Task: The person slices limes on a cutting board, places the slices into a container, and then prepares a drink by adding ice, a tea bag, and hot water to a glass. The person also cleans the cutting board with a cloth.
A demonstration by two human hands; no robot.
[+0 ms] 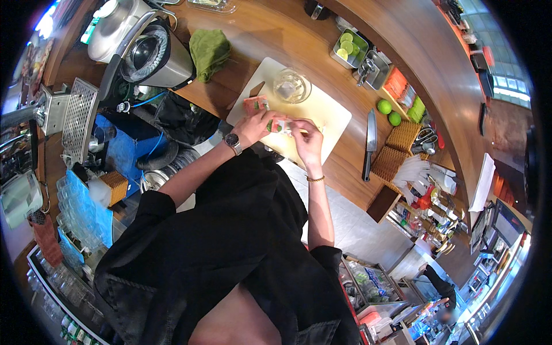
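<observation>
Over a pale cutting board (333, 118), my left hand (252, 130) is closed on a small red and white packet (279, 125) with green print. At the packet's right end, the fingers of my right hand (308, 142) are pinched together on its edge. A second reddish packet (255, 104) lies on the board just beyond my left hand; I cannot tell whether my fingers touch it. Farther back on the board stands a clear glass vessel (291, 86). What is inside it is hard to make out.
Right of the board lies a large knife (370, 144). Beyond it are limes (388, 112), a metal container of cut limes (349, 49) and wicker baskets (391, 157). A green cloth (209, 53) and a steel appliance (164, 54) stand left. Another person (441, 284) is far off, lower right.
</observation>
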